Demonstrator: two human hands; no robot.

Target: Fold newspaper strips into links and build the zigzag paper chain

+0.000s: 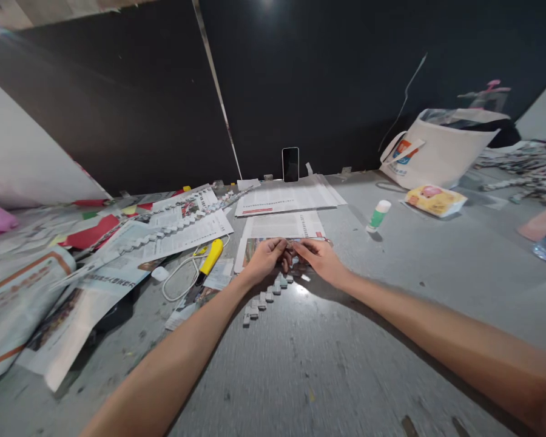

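Grey folded paper chain [266, 297] runs across desk [391, 315] up to both hands. Left hand [266, 258] and right hand [321, 258] meet, fingers pinched shut on chain's top end, over newspaper sheet [282, 227]. Yellow knife [210, 258] just left; glue stick [379, 215] further right.

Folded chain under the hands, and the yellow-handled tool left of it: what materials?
Folded chain: paper, matte, likely newsprint strips; grey print tone matches the newspaper sheets nearby, with crisp zigzag folds. Both the left hand and right hand pinch its upper end. Yellow-handled tool: glossy, probably plastic, handle with a dark tip; possibly a utility knife, but too small to confirm.
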